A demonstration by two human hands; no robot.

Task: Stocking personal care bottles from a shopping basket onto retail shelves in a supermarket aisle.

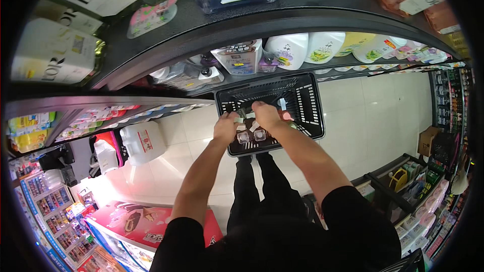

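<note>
A black slotted shopping basket [316, 138] is in front of my legs, below the shelf edge. Both my hands reach down into it. My left hand [227, 125] is at the basket's left side, its fingers curled round something small that I cannot make out. Close by on its right, my right hand [265, 114] is closed with the thumb uppermost, and what it grips is hidden. Below the hands lie two small clear square-topped containers [259, 135]. A reddish round item [287, 116] shows beside my right wrist, and a white label [282, 104] farther back.
A dark shelf [302, 22] runs across the front, with white jugs [325, 47] and a boxed bottle set [238, 56] on the tier below. On the floor at left stands a white canister [143, 143]. A red-topped freezer [136, 221] is at lower left, racks [403, 191] at right.
</note>
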